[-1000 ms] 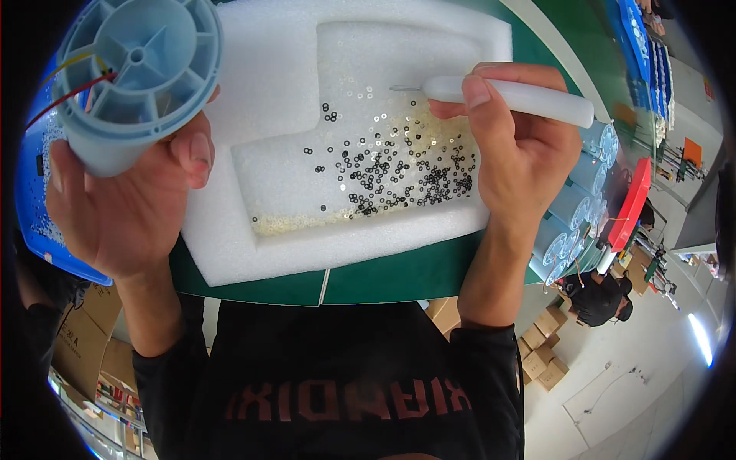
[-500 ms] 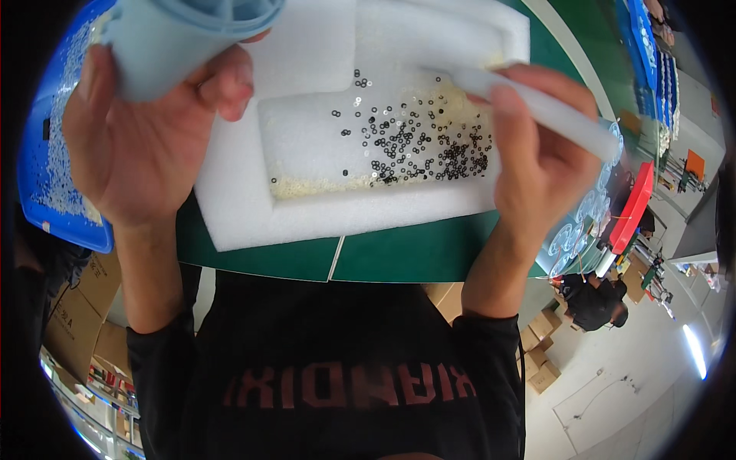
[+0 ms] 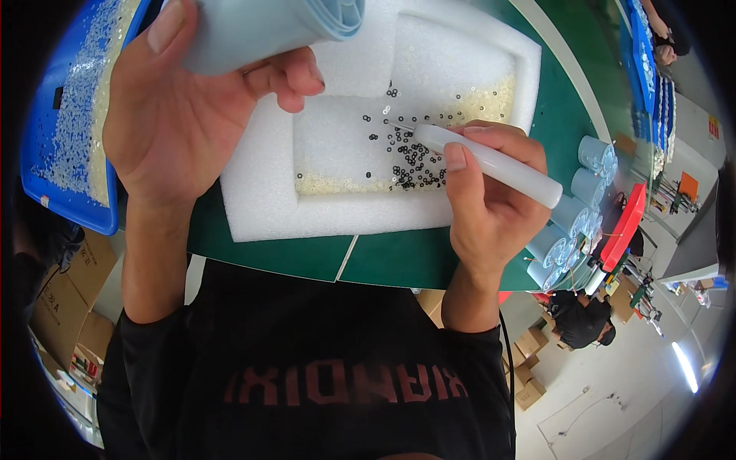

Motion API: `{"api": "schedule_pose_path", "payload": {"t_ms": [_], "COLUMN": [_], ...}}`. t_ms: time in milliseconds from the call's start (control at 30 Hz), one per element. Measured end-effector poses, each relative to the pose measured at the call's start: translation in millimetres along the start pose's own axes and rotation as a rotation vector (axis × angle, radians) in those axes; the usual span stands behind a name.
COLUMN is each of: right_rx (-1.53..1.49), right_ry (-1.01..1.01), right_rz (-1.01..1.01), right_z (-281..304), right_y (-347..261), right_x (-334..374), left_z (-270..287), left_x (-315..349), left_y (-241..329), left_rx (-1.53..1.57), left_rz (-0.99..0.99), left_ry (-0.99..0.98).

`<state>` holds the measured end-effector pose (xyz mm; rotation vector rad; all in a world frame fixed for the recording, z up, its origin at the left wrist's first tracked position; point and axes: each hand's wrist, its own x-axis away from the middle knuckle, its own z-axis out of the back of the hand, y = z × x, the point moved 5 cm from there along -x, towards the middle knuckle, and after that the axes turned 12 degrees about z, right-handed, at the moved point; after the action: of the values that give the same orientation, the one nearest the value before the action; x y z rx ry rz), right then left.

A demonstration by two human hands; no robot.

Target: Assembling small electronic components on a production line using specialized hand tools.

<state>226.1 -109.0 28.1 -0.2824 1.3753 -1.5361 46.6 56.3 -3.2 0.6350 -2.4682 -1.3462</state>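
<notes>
My left hand (image 3: 176,115) is closed round a light blue plastic cylinder (image 3: 253,34), held tilted above the far left of a white foam tray (image 3: 337,218). The cylinder's ribbed end faces right, and its top is cut off by the picture edge. Between the fingers of my right hand (image 3: 494,192) is a white-handled needle pick (image 3: 491,165). Its thin tip points left, over or among small black rings (image 3: 414,161) scattered in the tray's recess. Whether the tip touches a ring I cannot tell. Pale translucent rings (image 3: 330,184) lie along the recess's near and right edges.
A blue bin (image 3: 46,165) of small pale pieces stands at the left. Several light blue cylinders (image 3: 569,215) cluster on the green table (image 3: 307,261) at the right, beside a red tray (image 3: 622,226). Another person (image 3: 583,318) is farther off at the right.
My right hand has moved left with the needle pick, whose tip now shows at the black rings. My left hand has shifted right and slightly up with the cylinder.
</notes>
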Motion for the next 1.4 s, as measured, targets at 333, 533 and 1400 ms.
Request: {"api": "schedule_pose_path", "payload": {"t_ms": [333,533,1400], "right_rx": [0.182,0.077,-0.064], "right_ry": [-0.046,0.005,0.174], "right_rz": [0.15,-0.009,0.086], "right_z": [-5.6,0.9,28.5], "right_y": [-5.9,-4.5,-6.1], "right_x": [-1.5,-2.8,-0.8], "left_z": [-0.5,-19.1,-28.2], "left_x": [1.1,-4.0,0.0], "left_y": [-4.3,4.6,-3.7], "left_rx": [0.254,0.299,0.2], "left_rz": [-0.075,-0.069,-0.017], "left_ry": [0.103,0.024,0.306]}}
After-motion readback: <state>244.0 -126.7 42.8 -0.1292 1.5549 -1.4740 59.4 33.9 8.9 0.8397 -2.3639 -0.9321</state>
